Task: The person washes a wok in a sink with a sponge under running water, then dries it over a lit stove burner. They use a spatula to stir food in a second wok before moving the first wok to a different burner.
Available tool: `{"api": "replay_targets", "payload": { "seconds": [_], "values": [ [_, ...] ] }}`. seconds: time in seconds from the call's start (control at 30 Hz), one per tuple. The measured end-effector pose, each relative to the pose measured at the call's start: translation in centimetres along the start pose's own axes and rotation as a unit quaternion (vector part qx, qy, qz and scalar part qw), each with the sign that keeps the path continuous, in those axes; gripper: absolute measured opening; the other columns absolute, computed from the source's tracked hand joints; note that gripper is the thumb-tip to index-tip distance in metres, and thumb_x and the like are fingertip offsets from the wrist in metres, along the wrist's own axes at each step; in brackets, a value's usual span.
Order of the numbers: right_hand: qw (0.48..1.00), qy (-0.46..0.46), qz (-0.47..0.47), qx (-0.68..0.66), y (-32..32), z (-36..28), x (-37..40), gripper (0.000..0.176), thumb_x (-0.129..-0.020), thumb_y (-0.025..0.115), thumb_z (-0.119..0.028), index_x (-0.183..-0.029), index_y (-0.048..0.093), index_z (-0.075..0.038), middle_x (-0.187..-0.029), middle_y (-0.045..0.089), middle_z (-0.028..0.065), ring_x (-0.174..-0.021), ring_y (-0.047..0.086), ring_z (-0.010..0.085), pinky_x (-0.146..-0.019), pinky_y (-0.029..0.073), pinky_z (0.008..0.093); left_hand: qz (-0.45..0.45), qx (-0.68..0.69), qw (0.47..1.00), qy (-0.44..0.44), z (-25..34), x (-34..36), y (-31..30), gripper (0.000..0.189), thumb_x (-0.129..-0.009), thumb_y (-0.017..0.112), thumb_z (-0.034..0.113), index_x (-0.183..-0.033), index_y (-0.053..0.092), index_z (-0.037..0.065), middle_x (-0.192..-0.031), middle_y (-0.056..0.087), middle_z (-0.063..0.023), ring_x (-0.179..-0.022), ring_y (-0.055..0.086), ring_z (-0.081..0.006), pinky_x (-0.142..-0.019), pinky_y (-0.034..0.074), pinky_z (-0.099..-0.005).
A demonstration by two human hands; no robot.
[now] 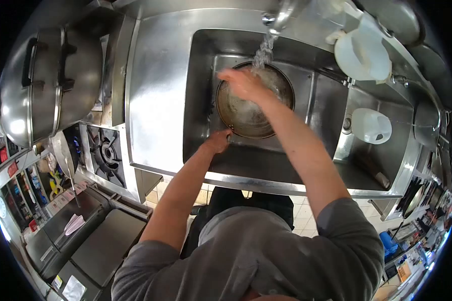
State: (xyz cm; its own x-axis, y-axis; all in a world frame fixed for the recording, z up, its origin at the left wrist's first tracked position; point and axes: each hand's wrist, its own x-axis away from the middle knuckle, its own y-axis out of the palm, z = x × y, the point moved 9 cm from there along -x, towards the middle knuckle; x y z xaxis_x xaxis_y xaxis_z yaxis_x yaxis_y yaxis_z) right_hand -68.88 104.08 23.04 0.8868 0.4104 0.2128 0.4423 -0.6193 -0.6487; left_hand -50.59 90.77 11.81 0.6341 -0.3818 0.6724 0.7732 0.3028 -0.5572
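Note:
A round, brown-stained frying pan [258, 118] sits in the large sink basin with water in it. My left hand [217, 142] is closed round its short dark handle at the near left rim, beside the rivets. Over the pan's far left part reaches my right hand [243, 84], smeared by motion. Its fingers point left, and I cannot make out whether anything is under them. Just right of that hand, a stream of water [263, 50] runs from the faucet [282, 19] into the pan.
The steel sink [201, 95] has a smaller basin at right with a white plastic jug [370, 126]. Another white plastic container [361, 54] hangs above it. To the left are a steel counter [158, 90], a gas burner [106, 152] and large steel lidded cookware [50, 88].

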Motion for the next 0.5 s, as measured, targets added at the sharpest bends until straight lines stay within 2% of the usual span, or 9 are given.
{"api": "replay_targets", "payload": {
  "seconds": [0.07, 0.1, 0.17, 0.2, 0.23, 0.3, 0.37, 0.43, 0.5],
  "values": [
    [0.986, 0.033, -0.052, 0.153, 2.7, 7.7, 3.7, 0.043, -0.096, 0.048, -0.009, -0.136, 0.057, -0.022, -0.12, 0.07, 0.0089, -0.11, 0.065, 0.0323, -0.095, 0.052, 0.0415, -0.074, 0.064, 0.994, -0.04, -1.7, -0.8, 1.6, 0.035, -0.091, 0.064, 0.021, -0.124, 0.061, 0.008, -0.125, 0.066, -0.0156, -0.115, 0.062, -0.0346, -0.096, 0.048, -0.042],
    [0.949, -0.074, 0.111, 0.286, 1.8, 8.4, 7.4, 0.043, -0.093, 0.052, -0.008, -0.134, 0.06, -0.02, -0.131, 0.064, 0.0099, -0.124, 0.058, 0.029, -0.105, 0.045, 0.0407, -0.041, 0.138, 0.989, -0.042, -2.4, -1.3, 1.3, 0.029, -0.089, 0.062, 0.017, -0.117, 0.063, 0.009, -0.113, 0.067, -0.0137, -0.101, 0.064, -0.0297, -0.085, 0.05, -0.0401],
    [0.86, -0.049, 0.046, 0.507, 5.6, 11.3, 12.2, 0.048, -0.091, 0.052, -0.008, -0.138, 0.057, -0.016, -0.144, 0.052, 0.012, -0.139, 0.043, 0.0283, -0.113, 0.036, 0.0435, -0.011, 0.209, 0.977, -0.048, -3.7, -1.4, 0.3, 0.024, -0.087, 0.061, 0.013, -0.111, 0.065, 0.009, -0.101, 0.069, -0.0118, -0.088, 0.066, -0.0248, -0.074, 0.052, -0.0382],
    [0.95, -0.001, -0.048, 0.307, 7.8, 11.2, 12.5, 0.047, -0.091, 0.051, -0.007, -0.138, 0.056, -0.011, -0.145, 0.051, 0.0141, -0.138, 0.044, 0.0298, -0.112, 0.037, 0.0428, -0.016, 0.294, 0.951, -0.088, -3.9, -1.3, -0.6, 0.021, -0.086, 0.061, 0.011, -0.107, 0.066, 0.011, -0.087, 0.063, -0.0074, -0.075, 0.059, -0.0197, -0.063, 0.047, -0.036],
    [0.985, 0.045, -0.14, 0.092, 10.5, 10.1, 12.4, 0.046, -0.092, 0.05, -0.006, -0.138, 0.055, -0.006, -0.145, 0.051, 0.0161, -0.138, 0.045, 0.0312, -0.112, 0.037, 0.0421, -0.019, 0.38, 0.916, -0.127, -3.5, -1.1, -1.5, 0.018, -0.085, 0.06, 0.01, -0.102, 0.066, 0.012, -0.074, 0.057, -0.003, -0.061, 0.053, -0.0145, -0.051, 0.042, -0.0338],
    [0.987, -0.137, 0.07, 0.035, 14.0, 3.8, 10.6, 0.042, -0.09, 0.052, -0.003, -0.132, 0.057, -0.007, -0.144, 0.049, 0.02, -0.128, 0.053, 0.0344, -0.108, 0.041, 0.0435, 0.01, 0.458, 0.878, -0.139, -2.7, -0.3, -2.5, 0.014, -0.082, 0.061, 0.004, -0.092, 0.068, 0.012, -0.07, 0.054, 0.0013, -0.058, 0.046, -0.0103, -0.052, 0.039, -0.0321],
    [0.973, -0.114, 0.199, 0.034, 13.1, 3.9, 3.6, 0.042, -0.089, 0.05, -0.001, -0.129, 0.058, -0.008, -0.138, 0.052, 0.0234, -0.118, 0.058, 0.0373, -0.102, 0.045, 0.0459, -0.008, 0.432, 0.887, -0.164, -4.1, -1.1, -0.9, 0.009, -0.082, 0.061, 0.005, -0.088, 0.068, 0.009, -0.07, 0.055, 0.0013, -0.058, 0.048, -0.0115, -0.053, 0.04, -0.0327],
    [0.967, 0.201, 0.154, -0.006, 12.2, 14.0, -2.9, 0.043, -0.087, 0.049, 0.0, -0.13, 0.057, -0.004, -0.134, 0.053, 0.0259, -0.115, 0.057, 0.041, -0.101, 0.045, 0.0479, -0.004, 0.463, 0.865, -0.191, -4.0, -0.6, -1.0, 0.007, -0.084, 0.062, 0.009, -0.088, 0.068, 0.011, -0.067, 0.051, 0.0018, -0.053, 0.043, -0.0103, -0.046, 0.033, -0.0316],
    [0.907, 0.18, 0.377, 0.043, 9.4, 18.3, -6.1, 0.046, -0.086, 0.051, -0.001, -0.131, 0.057, -0.005, -0.133, 0.053, 0.0271, -0.122, 0.053, 0.0402, -0.103, 0.042, 0.0511, 0.003, 0.493, 0.842, -0.22, -4.9, -0.6, -0.8, 0.005, -0.086, 0.063, 0.012, -0.089, 0.067, 0.014, -0.065, 0.046, 0.0023, -0.048, 0.039, -0.009, -0.038, 0.025, -0.0305]
  ]
}}
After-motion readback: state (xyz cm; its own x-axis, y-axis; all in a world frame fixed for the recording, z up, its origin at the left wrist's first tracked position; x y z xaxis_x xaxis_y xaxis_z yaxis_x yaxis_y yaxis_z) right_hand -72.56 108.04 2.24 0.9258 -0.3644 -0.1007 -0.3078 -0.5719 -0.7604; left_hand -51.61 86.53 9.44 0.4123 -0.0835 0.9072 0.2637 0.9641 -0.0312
